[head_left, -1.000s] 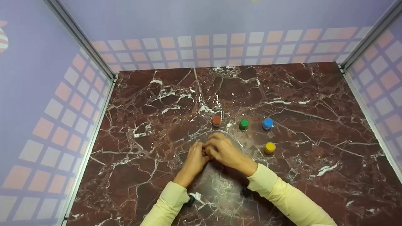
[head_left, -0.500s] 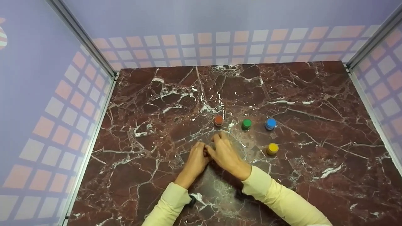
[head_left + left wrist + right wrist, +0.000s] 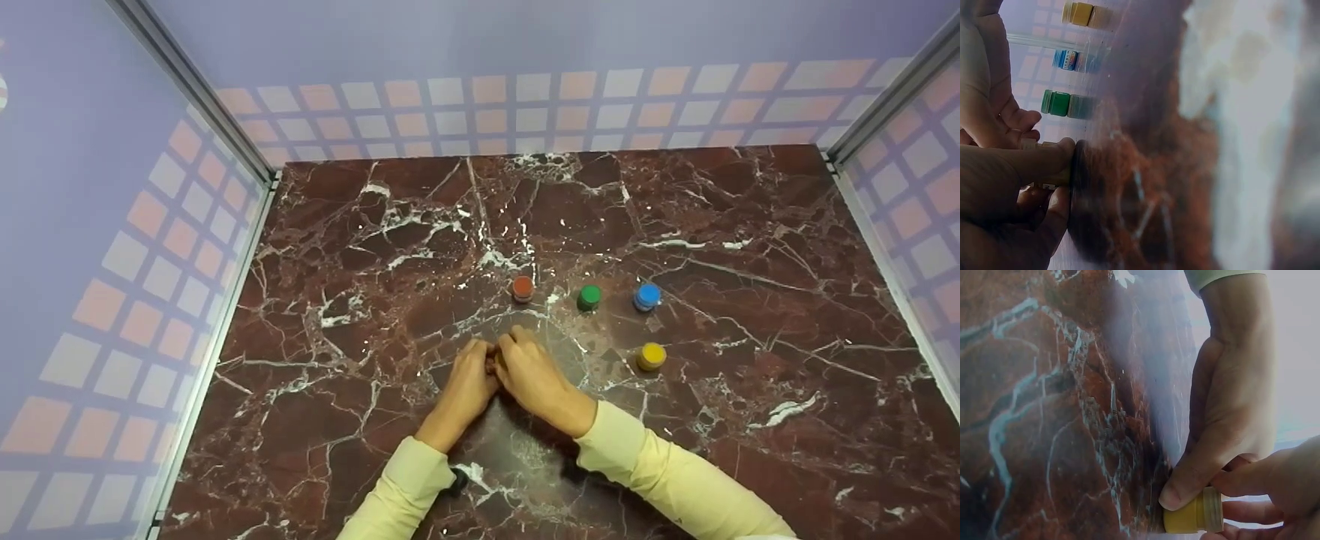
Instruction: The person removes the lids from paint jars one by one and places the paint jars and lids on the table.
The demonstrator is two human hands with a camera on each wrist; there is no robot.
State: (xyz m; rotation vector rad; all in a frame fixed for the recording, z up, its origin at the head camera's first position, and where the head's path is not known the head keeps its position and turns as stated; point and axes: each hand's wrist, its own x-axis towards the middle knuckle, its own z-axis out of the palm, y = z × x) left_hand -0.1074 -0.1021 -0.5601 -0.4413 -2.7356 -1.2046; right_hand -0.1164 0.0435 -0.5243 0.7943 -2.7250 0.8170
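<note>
In the head view my left hand (image 3: 466, 384) and right hand (image 3: 534, 376) meet low over the middle of the table. Between them is a small yellow paint jar (image 3: 1184, 521), mostly hidden by fingers in the head view. The left hand pinches its body between thumb and finger, close to the tabletop, as the left wrist view also shows. At the pale ridged lid (image 3: 1214, 509) the right hand has its thumb and curled fingers. The jar stands upright, lid away from the table.
Beyond the hands stand an orange-red jar (image 3: 523, 289), a green jar (image 3: 589, 298) and a blue jar (image 3: 646, 298) in a loose row. Another yellow jar (image 3: 651, 356) is right of the hands. Panels (image 3: 480, 45) wall in the marbled table (image 3: 360, 285) at back and sides.
The right hand's fingers lifted and spread away from the jar half a second ago, and now they are drawn back in around its lid. The left hand stays in place.
</note>
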